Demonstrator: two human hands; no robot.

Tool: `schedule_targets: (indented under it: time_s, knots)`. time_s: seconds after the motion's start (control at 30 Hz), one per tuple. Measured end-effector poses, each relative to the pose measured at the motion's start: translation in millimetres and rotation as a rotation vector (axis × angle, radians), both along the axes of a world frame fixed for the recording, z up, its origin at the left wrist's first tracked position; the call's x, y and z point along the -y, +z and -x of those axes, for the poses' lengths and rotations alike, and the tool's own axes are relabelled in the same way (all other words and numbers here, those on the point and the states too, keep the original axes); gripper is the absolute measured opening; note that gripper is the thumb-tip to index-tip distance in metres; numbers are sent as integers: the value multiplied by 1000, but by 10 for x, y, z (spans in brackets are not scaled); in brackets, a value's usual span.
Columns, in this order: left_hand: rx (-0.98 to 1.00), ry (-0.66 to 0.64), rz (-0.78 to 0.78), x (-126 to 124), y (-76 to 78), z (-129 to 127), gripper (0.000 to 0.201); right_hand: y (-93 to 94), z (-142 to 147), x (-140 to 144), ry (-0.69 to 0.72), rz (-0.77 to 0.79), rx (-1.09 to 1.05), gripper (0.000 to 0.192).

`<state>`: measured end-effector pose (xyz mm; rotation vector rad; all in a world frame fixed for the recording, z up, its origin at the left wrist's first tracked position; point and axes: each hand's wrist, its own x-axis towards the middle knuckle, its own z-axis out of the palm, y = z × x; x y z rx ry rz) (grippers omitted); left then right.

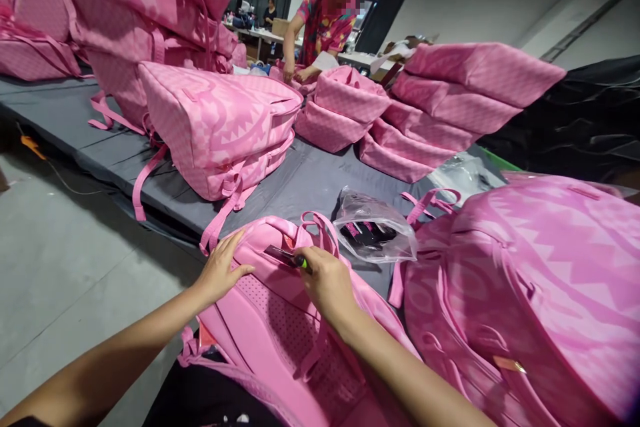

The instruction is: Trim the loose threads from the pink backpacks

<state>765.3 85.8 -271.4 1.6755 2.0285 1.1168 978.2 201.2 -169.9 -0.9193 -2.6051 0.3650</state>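
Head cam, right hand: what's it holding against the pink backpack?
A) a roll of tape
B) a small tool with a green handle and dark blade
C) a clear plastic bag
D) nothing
B: the right hand grips a green-handled tool whose dark blade lies on the top of the pink backpack; the clear plastic bag lies apart on the table.

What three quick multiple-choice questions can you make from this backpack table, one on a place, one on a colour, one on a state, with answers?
1. Where does the clear plastic bag lie?
A. On the grey table, just beyond the right hand
B. On the floor
C. Atop the far stack

2. What colour is the backpack under the hands?
A. Blue
B. Pink
C. Black

3. What is the right hand doing?
A. Resting open and empty
B. Gripping a small tool with a green end
C. Lifting a strap

Answers: 1 A, the bag sits on the table between backpacks. 2 B, its back panel is pink. 3 B, the fingers close round the tool, while the left hand lies flat on the backpack.
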Motion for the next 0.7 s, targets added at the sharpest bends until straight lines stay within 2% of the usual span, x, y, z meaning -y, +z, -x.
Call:
schedule_targets:
  time_s: [0.07,0.17,0.23,0.3,0.33,0.37,0.5,0.6,0.67,0.7]
  knots:
    - [-52,32,-42,15,41,-48,77,-3,35,-6,6,39,-8,29]
    - [-171,85,-201,44,240,-184,72,80,53,35,86,103,-146,23]
    - [-186,21,-350,49,433,-279,56,173,46,102,179,130,-256,21]
    - [-170,-74,-506,43,612,-337,27,267,23,185,266,121,-304,24]
    - [-180,-99,-575,39,680,-346,18,308,5,225,297,103,-314,26]
    - [-211,-109,-631,37,730,-342,18,344,-19,261,316,76,-322,28]
    - [-397,-45,-712,57,777,-215,24,412,-233,365,334,-50,-340,29]
    - [-412,26,-699,122,754,-49,21,346,-583,481,322,33,-131,26]
    - [-412,29,-681,190,750,60,18,251,-894,612,275,116,60,22]
    - [-424,12,-677,223,754,104,19,203,-1055,690,204,128,117,21]
